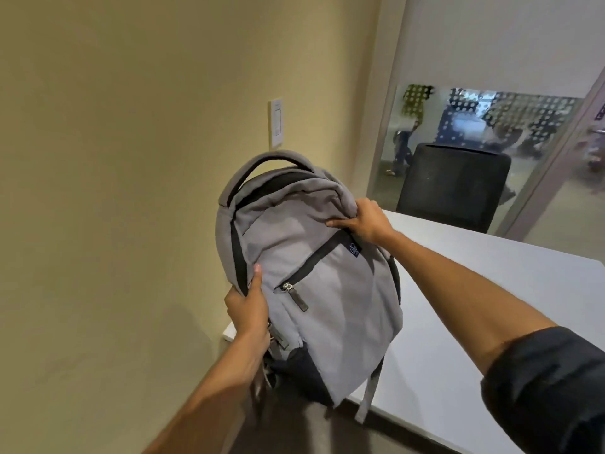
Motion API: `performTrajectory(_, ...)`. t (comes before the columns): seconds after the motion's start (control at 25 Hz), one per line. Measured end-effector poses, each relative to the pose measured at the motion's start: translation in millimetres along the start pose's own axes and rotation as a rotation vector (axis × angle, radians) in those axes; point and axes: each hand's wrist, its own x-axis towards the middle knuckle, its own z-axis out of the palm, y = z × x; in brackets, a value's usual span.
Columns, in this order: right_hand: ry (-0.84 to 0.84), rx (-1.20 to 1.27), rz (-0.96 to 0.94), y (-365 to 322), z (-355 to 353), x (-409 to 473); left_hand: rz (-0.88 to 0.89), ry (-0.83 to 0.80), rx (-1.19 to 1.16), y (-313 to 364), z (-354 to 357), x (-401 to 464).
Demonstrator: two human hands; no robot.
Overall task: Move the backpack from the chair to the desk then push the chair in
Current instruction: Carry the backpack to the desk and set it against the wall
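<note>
Your left hand (247, 309) and right hand (363, 221) grip the grey fabric backpack (314, 273) over the white worktop (491, 290) edge — not clearly set down; chair push left.

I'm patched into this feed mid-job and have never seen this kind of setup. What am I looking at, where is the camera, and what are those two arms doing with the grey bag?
There is no machine here: the arms belong to a person, and the one picture comes from a wide-angle camera worn on their head, looking forward and down.

The left hand grips the side of a grey backpack, and the right hand pinches the fabric near its top. The backpack is upright at the near corner of a white desk; its bottom overhangs the edge, and I cannot tell whether it rests there yet.

Beyond the desk stands a black chair, in front of a glass partition. A switch plate is on the beige wall.
</note>
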Motion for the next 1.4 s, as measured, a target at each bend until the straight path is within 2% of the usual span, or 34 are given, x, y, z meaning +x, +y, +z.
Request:
performTrajectory(0.24, -0.118, -0.165, -0.003, 20, 48, 82, -0.081, 0.108, 0.037, -47, 22, 59)
performTrajectory(0.48, -0.077, -0.173, -0.013, 45, 98, 124, 0.007, 0.134, 0.098, -62, 31, 104)
performTrajectory(0.56, -0.096, -0.132, -0.034, 47, 110, 131, 0.055, 0.097, 0.196, -64, 24, 111)
performTrajectory(0.64, -0.196, -0.024, -0.014, 51, 111, 134, 0.079, 0.005, 0.302, -75, 12, 111)
performTrajectory(0.76, -0.405, 0.11, 0.097, 65, 97, 133, -0.06, -0.142, 0.407, -101, -6, 102)
performTrajectory(0.84, -0.461, 0.141, 0.209, 79, 91, 130, -0.148, -0.183, 0.463, -118, -12, 93)
performTrajectory(0.92, -0.369, 0.12, 0.22, 84, 98, 123, -0.161, -0.13, 0.479, -126, -9, 86)
performTrajectory(1.0, -0.199, 0.112, 0.17, 79, 111, 120, -0.143, -0.06, 0.458, -127, 1, 84)
performTrajectory(1.12, -0.066, 0.106, 0.129, 62, 121, 128, -0.13, -0.058, 0.422, -121, 13, 89)
performTrajectory(1.4, -0.188, -0.061, 0.134, 35, 137, 167, -0.071, -0.072, 0.451, -103, 22, 109)
